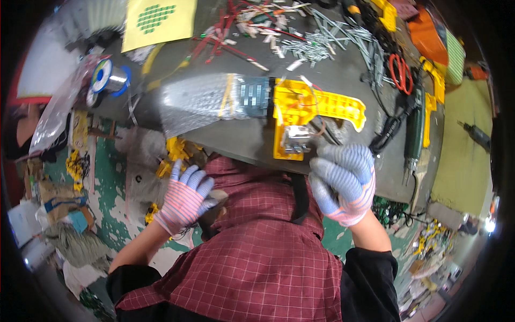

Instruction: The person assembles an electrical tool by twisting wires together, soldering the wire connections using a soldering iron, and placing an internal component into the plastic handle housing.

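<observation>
Maroon checked apron [230, 257] nearest camera, open yellow housing [292, 107] on the bench [230, 139] near its edge, left hand [182, 201] spread open, right hand [346, 185] curled just beside it, can't tell if gripping; looks mid-wiring, next move probably calls for seating wires [324, 126].

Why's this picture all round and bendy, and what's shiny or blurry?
Head view: the fisheye lens bends things near the dark, round rim; head view: glare whitens the clear plastic wrap, and a bright light glares at right; head view: the floor clutter at lower right looks blurry.
</observation>
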Demonstrator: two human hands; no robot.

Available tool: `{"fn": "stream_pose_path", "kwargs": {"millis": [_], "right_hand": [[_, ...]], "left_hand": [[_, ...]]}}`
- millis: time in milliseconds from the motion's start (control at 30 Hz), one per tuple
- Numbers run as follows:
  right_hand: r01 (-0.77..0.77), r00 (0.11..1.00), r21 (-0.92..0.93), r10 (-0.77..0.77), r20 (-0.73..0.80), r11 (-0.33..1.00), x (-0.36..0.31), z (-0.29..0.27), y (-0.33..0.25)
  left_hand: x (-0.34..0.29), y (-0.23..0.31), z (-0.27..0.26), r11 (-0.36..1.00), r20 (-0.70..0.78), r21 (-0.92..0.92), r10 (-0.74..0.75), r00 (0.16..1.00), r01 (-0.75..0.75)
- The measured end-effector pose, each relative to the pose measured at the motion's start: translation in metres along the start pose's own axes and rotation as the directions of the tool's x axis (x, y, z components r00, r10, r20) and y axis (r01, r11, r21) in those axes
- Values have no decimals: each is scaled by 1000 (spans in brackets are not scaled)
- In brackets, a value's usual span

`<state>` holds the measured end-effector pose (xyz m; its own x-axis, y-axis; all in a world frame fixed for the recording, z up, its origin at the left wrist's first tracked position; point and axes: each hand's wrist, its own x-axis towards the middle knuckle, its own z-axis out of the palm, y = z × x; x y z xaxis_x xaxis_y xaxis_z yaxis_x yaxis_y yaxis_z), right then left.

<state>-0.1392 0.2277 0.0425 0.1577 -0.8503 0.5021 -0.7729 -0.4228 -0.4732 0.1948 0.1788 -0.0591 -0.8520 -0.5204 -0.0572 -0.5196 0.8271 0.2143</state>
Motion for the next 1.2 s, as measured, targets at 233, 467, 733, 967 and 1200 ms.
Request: {"fn": "stream_pose_path", "kwargs": {"millis": [233, 467, 733, 967, 1200], "right_hand": [[164, 973, 277, -202, 115, 947, 15, 38, -34], [-137, 954, 512, -25, 298, 848, 28, 57, -59], [-67, 980, 352, -5, 201, 934, 44, 9, -28], [-31, 999, 423, 33, 2, 905, 57, -15, -11], [-96, 989, 462, 136, -55, 882, 77, -18, -2]], "left_hand": [[-38, -27, 20, 994, 394, -80, -32, 918, 69], [40, 52, -51, -59, -273, -950, -321, 907, -307], [109, 62, -96, 411, -510, -793, -47, 859, -448], [109, 45, -130, 720, -510, -622, -73, 857, -308], [74, -62, -190, 881, -784, 140, -180, 594, 452]]}}
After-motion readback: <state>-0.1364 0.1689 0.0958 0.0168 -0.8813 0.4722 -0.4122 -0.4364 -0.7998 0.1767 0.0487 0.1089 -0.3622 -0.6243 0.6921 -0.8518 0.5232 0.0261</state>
